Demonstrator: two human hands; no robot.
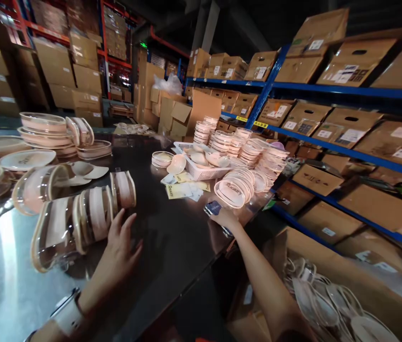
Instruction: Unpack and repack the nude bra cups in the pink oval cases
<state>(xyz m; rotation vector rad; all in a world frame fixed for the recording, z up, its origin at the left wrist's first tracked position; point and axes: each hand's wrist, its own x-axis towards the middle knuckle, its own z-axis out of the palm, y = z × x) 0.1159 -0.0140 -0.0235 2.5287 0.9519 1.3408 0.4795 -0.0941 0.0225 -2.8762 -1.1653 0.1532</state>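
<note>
My left hand (124, 242) has its fingers apart and holds nothing. Its fingertips are close beside a row of clear, cream-rimmed oval pouches (96, 213) standing on edge; I cannot tell whether they touch. Near the table's right edge, my right hand (225, 218) is closed over a flat, dark phone-like object (213, 207), covering its middle. Just beyond that hand lies a stack of round, clear-topped pouches (232, 191) with lettering on the front one. A white plastic basket (204, 172) holds pale pieces. Yellow and white cards (183, 189) lie before it.
More pouches (44, 128) are piled at the left of the dark table (172, 242). Stacked pouches (251, 152) line the right edge. An open carton (315, 242) of pouches stands below right. Blue shelving (268, 85) with boxes rises behind.
</note>
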